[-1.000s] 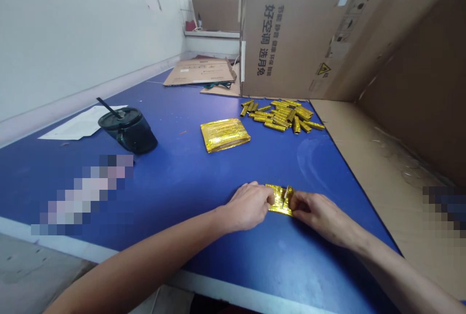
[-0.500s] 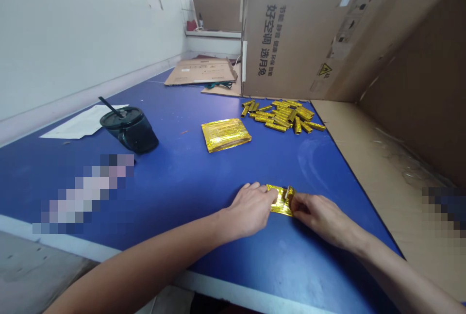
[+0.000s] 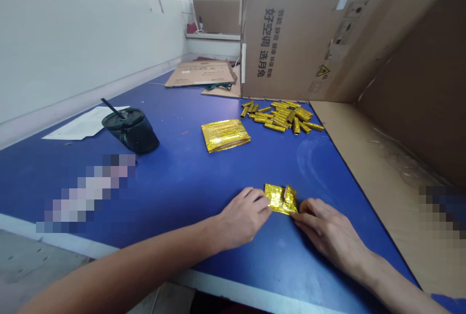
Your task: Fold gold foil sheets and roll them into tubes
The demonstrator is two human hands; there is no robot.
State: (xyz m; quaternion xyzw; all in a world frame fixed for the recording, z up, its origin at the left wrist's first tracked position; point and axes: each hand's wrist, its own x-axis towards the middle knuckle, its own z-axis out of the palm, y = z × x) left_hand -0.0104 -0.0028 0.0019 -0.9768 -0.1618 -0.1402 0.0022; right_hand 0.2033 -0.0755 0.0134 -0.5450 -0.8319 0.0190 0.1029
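Observation:
A small gold foil sheet (image 3: 274, 196) lies on the blue table (image 3: 174, 188), its right end folded up and over on itself. My left hand (image 3: 245, 217) is closed at the sheet's left edge, the curled fingers gripping that side near its lower corner. At the lower right corner, my right hand (image 3: 324, 229) pinches the foil between thumb and fingers. Beyond my hands rests a flat stack of gold foil sheets (image 3: 226, 135). Farther right lies a loose pile of folded gold foil strips (image 3: 282, 115).
A dark lidded mug (image 3: 133, 129) with a straw stands at the left, by some white paper (image 3: 82, 124). Flattened cardboard (image 3: 200, 72) lies at the back. A large cardboard box (image 3: 302, 32) walls off the back right. A blurred patch (image 3: 87, 195) covers something at the left.
The right hand has shifted down to the sheet's lower corner, uncovering the folded end. My left hand has drawn back slightly to the left edge, so more of the foil shows.

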